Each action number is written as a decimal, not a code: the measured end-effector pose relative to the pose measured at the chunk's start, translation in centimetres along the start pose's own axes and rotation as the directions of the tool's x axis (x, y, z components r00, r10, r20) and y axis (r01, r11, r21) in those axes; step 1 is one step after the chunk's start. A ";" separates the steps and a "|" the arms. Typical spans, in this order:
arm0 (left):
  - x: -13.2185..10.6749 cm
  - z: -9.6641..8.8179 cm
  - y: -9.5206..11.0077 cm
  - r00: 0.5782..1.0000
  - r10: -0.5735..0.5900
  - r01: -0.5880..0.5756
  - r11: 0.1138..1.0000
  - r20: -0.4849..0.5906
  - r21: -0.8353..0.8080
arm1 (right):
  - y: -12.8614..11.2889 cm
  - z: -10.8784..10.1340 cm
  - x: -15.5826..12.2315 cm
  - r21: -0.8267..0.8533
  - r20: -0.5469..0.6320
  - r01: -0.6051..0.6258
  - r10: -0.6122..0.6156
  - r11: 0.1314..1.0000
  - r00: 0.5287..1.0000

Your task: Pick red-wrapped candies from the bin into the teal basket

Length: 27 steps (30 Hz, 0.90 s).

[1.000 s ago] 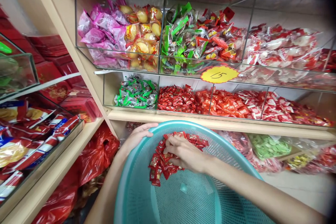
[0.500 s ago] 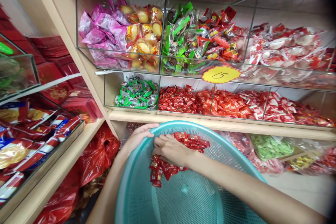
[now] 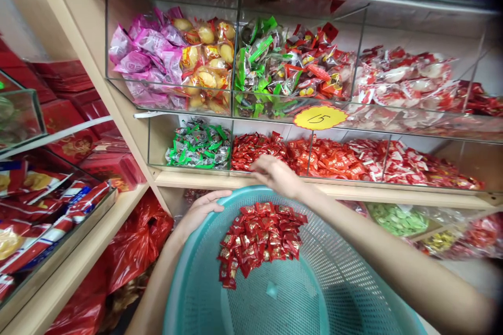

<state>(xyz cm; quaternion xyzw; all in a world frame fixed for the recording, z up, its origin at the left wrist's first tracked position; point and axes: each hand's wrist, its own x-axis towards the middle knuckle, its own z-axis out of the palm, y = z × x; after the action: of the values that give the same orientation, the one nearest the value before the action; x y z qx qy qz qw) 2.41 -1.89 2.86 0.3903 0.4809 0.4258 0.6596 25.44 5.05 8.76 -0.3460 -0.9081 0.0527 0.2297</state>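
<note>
My left hand (image 3: 202, 210) grips the left rim of a teal plastic basket (image 3: 184, 267), its fingers hooked over the edge. A pile of small red-wrapped candies (image 3: 261, 241) lies inside, toward the far wall of the basket. My right hand (image 3: 277, 174) is raised above the basket's far rim, just in front of the lower shelf bin. Its fingers are loosely bent and apart, slightly blurred, and I see nothing in them. Behind its fingertips, similar red-wrapped candies (image 3: 257, 147) fill a clear compartment.
Green-and-silver candies (image 3: 199, 144) and orange-red packets (image 3: 334, 159) flank that compartment. Higher up are pink packets (image 3: 151, 57) and a yellow price tag (image 3: 320, 117) reading 15. A wooden shelf edge (image 3: 353, 191) runs behind the basket. Red plastic bags (image 3: 137, 241) hang lower left.
My right hand has lifted off the candies in the basket and moved up and forward to the shelf bin, uncovering the pile. My left hand still holds the rim. The view has shifted slightly.
</note>
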 end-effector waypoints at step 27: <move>0.2 0.1 -0.1 0.999 -0.051 0.051 0.999 -0.007 -0.019 | 7.3 1.1 3.6 0.029 0.437 -0.501 0.440 0.865 0.785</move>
<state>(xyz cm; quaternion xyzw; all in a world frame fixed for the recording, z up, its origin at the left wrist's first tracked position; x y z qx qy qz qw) 2.54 -1.77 2.74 0.3699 0.4891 0.4150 0.6721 26.99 13.05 7.29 -0.5251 -0.8140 0.2460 0.0348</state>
